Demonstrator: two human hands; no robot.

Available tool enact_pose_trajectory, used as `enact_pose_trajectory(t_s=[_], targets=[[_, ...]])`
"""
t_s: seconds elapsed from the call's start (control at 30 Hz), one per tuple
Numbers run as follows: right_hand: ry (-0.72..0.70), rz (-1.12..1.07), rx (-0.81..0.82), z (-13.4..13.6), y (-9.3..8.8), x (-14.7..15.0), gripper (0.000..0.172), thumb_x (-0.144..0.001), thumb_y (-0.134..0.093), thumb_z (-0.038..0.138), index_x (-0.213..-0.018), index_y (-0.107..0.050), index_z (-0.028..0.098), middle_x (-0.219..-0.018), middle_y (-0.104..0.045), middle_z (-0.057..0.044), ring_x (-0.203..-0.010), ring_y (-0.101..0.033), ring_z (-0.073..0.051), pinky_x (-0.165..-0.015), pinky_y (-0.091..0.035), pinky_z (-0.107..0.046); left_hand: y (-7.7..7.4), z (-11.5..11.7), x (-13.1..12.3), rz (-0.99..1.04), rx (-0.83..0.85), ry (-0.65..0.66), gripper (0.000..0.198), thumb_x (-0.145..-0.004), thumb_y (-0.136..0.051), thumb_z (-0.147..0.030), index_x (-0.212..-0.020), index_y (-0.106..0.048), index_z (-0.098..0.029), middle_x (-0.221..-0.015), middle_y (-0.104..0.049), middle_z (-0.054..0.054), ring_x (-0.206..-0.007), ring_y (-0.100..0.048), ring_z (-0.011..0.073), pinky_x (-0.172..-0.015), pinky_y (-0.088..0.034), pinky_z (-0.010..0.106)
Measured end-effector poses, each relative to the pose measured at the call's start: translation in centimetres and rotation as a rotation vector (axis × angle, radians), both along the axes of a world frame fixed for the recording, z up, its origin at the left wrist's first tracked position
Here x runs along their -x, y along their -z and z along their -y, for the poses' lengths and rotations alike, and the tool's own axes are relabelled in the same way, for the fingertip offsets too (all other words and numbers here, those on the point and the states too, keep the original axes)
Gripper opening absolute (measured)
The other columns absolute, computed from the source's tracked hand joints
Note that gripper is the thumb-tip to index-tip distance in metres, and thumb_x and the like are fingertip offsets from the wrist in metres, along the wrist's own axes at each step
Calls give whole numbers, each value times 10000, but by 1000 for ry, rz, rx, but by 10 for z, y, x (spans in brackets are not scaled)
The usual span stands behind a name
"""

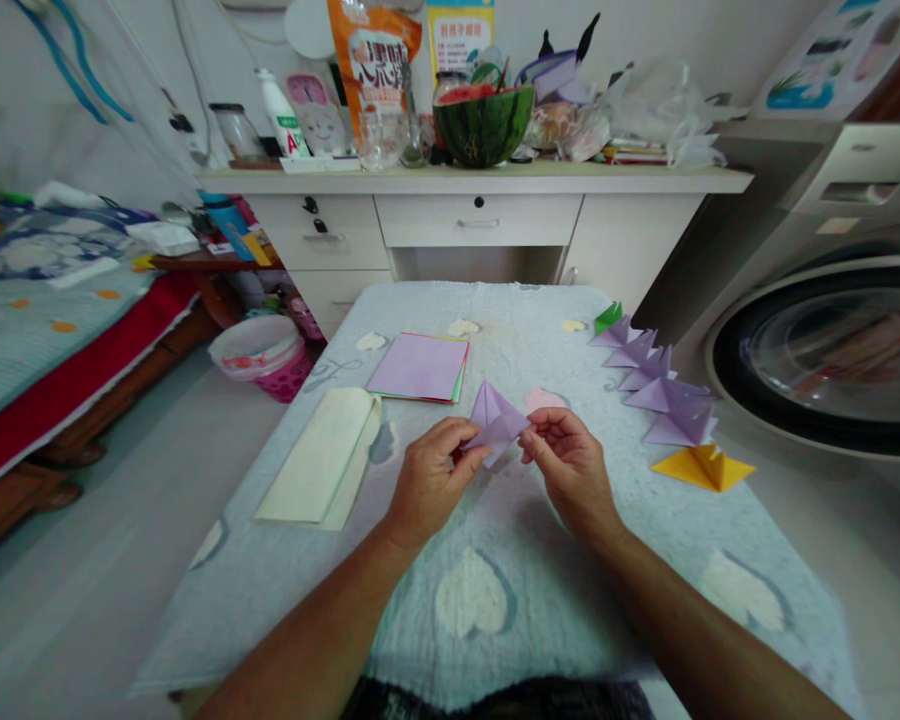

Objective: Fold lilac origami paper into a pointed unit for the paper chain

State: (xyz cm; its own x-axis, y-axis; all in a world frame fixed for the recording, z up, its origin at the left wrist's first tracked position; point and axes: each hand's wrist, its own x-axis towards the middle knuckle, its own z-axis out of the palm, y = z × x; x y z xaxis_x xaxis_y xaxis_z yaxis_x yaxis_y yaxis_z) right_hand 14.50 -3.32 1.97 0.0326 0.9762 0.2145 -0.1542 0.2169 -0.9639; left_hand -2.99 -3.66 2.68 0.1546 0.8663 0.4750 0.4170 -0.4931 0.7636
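A folded purple paper piece [497,420] is held up over the middle of the cloth-covered table. My left hand [436,470] pinches its left corner between thumb and fingers. The right corner is pinched in my right hand [568,463]. Beyond my left hand lies a stack of square paper sheets [418,367], purple on top with other colours at its edges. A pale folded cloth or paper [322,460] rests to the left. Along the right side runs a row of folded purple pieces [664,392], with a green one [609,317] at the far end and a yellow one [705,467] nearest me.
The table [472,600] has a blue heart-patterned cover. Behind it stands a white desk [480,182] bearing a cut watermelon [484,128], bags and bottles. A pink bin [270,362] is on the floor at left, a washing machine [832,330] at right.
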Motion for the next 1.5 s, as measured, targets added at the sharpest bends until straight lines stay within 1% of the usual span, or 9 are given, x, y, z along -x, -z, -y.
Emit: enact_pose_trajectory(t_s=[0.1, 0.23, 0.43, 0.57, 0.8, 1.03, 1.17, 1.33, 1.5], targets=[[7, -40, 14, 0, 0, 0, 185, -798, -705, 264, -925, -579, 218, -773, -589, 22, -657, -549, -108, -586, -475, -232, 0, -1, 1, -49, -67, -13, 28, -848, -650, -206, -858, -674, -196, -789, -612, 8, -709, -558, 128, -653, -429, 230], [6, -81, 28, 1, -1, 0, 160, -788, -718, 250, -858, -580, 208, -769, -606, 20, -658, -559, -107, -594, -471, -234, 3, 0, 3, -91, -118, 2, 104, -857, -646, -208, -937, -711, -221, -805, -611, 11, -767, -590, 139, -684, -447, 227], [-17, -10, 23, 4, -3, -1, 80, -821, -688, 251, -843, -637, 193, -733, -609, 17, -633, -543, -101, -600, -449, -237, 4, 0, 6, -74, -107, 68, 242, -850, -598, -87, -1017, -722, -210, -943, -624, 38, -874, -616, 140, -753, -468, 225], [-44, 47, -2, 7, -3, -2, 72, -846, -659, 249, -907, -647, 215, -791, -602, 16, -648, -538, -99, -595, -445, -234, 4, 0, 7, -67, -127, 75, 249, -851, -606, -91, -1030, -720, -222, -959, -626, 34, -882, -619, 137, -754, -472, 225], [-13, 319, -238, 10, -3, -3, 198, -861, -585, 141, -1011, -642, 256, -967, -582, -24, -901, -568, -155, -750, -482, -289, 2, 1, 7, -68, -139, 61, 233, -845, -630, -98, -1034, -709, -210, -958, -632, 31, -898, -624, 135, -774, -475, 222], [-15, 471, -372, 12, -8, -2, 360, -840, -569, 79, -1123, -651, 285, -992, -555, -32, -867, -557, -147, -709, -488, -281, -1, 2, 7, -35, -144, 58, 186, -821, -629, -62, -944, -684, -190, -920, -641, 26, -830, -615, 129, -709, -461, 214], [7, 531, -438, 13, -5, -1, 417, -846, -538, 53, -1160, -653, 302, -987, -530, -35, -910, -550, -157, -713, -495, -280, -3, 1, 6, -20, -127, 67, 198, -803, -622, -31, -907, -677, -189, -915, -642, 24, -826, -612, 128, -705, -457, 215], [21, 563, -517, 12, -6, -1, 417, -866, -519, 34, -1138, -664, 315, -967, -526, -29, -901, -551, -149, -746, -489, -295, -2, 2, 6, 30, -120, 72, 176, -801, -632, -57, -910, -661, -191, -887, -634, 9, -770, -600, 112, -677, -454, 207], [17, 580, -554, 12, -7, -2, 379, -874, -510, 31, -1095, -675, 291, -950, -522, -31, -886, -544, -148, -746, -476, -295, -1, 2, 5, 34, -124, 80, 284, -775, -593, -12, -978, -661, -199, -897, -644, 10, -782, -601, 115, -691, -462, 217]])
